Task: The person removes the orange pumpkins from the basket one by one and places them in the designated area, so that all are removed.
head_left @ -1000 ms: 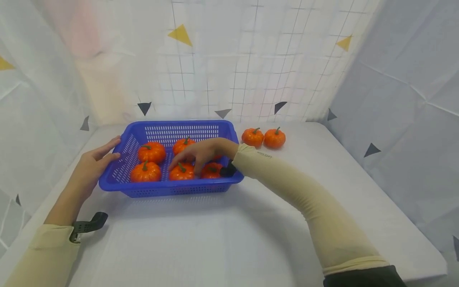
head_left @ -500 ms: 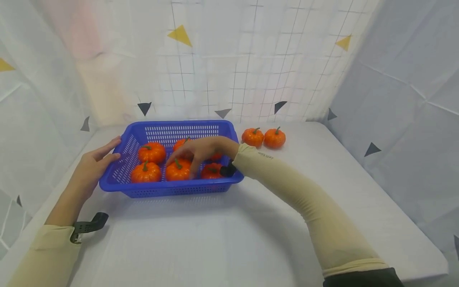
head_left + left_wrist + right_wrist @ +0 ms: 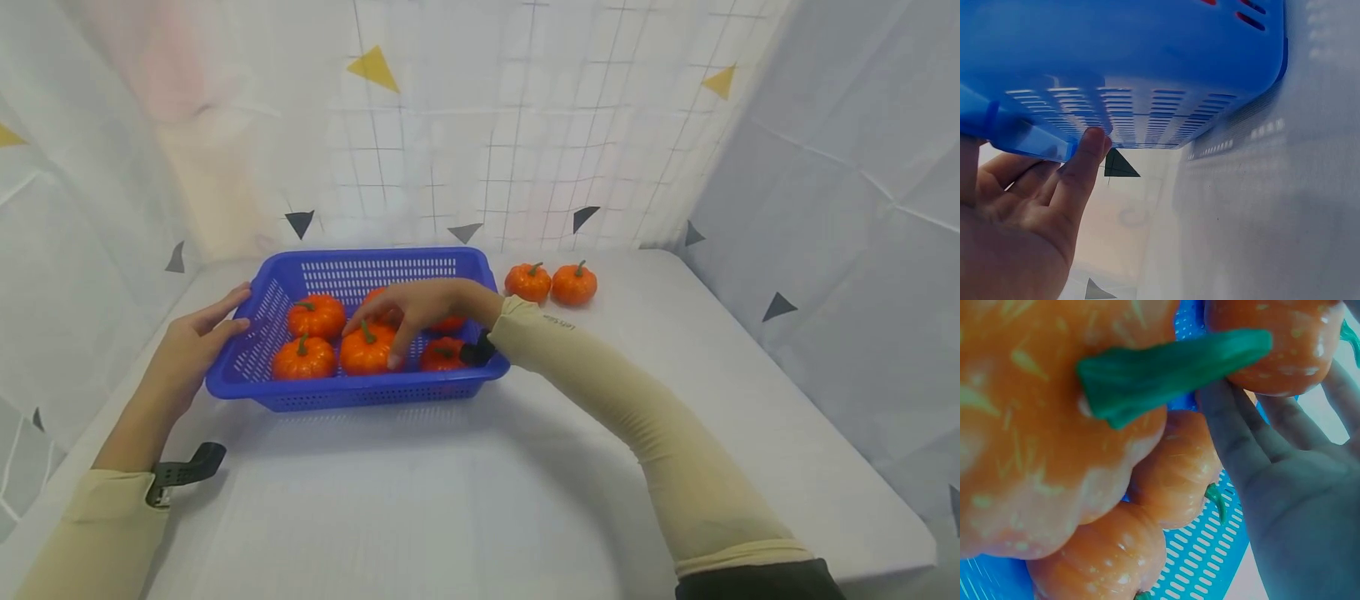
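A blue perforated plastic basket (image 3: 360, 385) holds several orange toy pumpkins with green stems. At its left end my left hand (image 3: 193, 346) holds the rim; the left wrist view shows a digit against the slotted wall (image 3: 1147, 103) and other fingers at the rim. My right hand (image 3: 420, 304) reaches in from the right and grips a pumpkin (image 3: 363, 357) in the front middle, thumb on its right side, fingers over its far side. In the right wrist view, the fingers touch the upper right pumpkin (image 3: 1279, 353), and another pumpkin (image 3: 1029, 456) fills the upper left.
Two more pumpkins, one at the left (image 3: 528, 283) and one at the right (image 3: 574, 286), stand on the white table (image 3: 360, 508) behind the right forearm. Beside the gripped pumpkin sit two others in the basket's left part (image 3: 303, 360). White sheets (image 3: 450, 125) enclose the back and sides.
My right hand has closed around the front middle pumpkin and shifted it left, nearer to the front left one. The left hand has stayed at the basket's left rim.
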